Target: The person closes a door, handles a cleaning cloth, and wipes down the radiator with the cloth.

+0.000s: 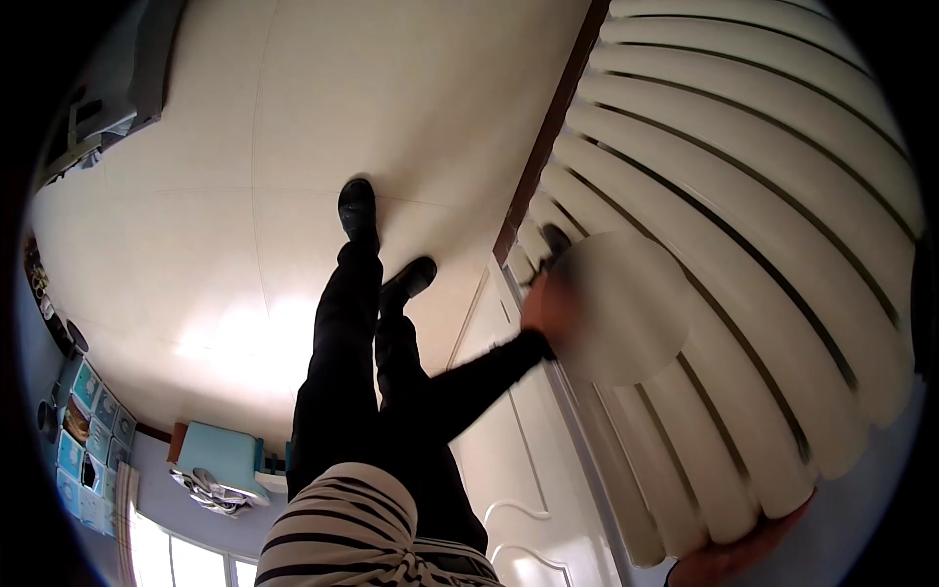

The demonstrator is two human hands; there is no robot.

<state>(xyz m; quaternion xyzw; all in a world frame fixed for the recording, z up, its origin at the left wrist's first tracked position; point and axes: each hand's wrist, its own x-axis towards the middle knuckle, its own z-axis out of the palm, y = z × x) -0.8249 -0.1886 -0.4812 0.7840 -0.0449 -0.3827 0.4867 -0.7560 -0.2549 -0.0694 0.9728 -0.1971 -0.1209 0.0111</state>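
Note:
My left hand (pixel 548 311), at the end of a black sleeve, reaches to the left side of a large white ribbed panel (pixel 743 196). A blurred round patch covers part of its fingers. A small dark object (pixel 556 240) shows just beyond that hand; what it is cannot be made out. At the bottom right, my right hand (pixel 743 556) lies along the lower edge of the ribs, with its fingers mostly hidden behind them.
My legs in black trousers and dark shoes (pixel 358 207) stand on a pale, shiny floor (pixel 196 245). White panelled doors (pixel 509 460) adjoin the ribbed panel. At the lower left are a light-blue chair or cabinet (pixel 220 458), blue-and-white boxes (pixel 86 383) and a window (pixel 196 563).

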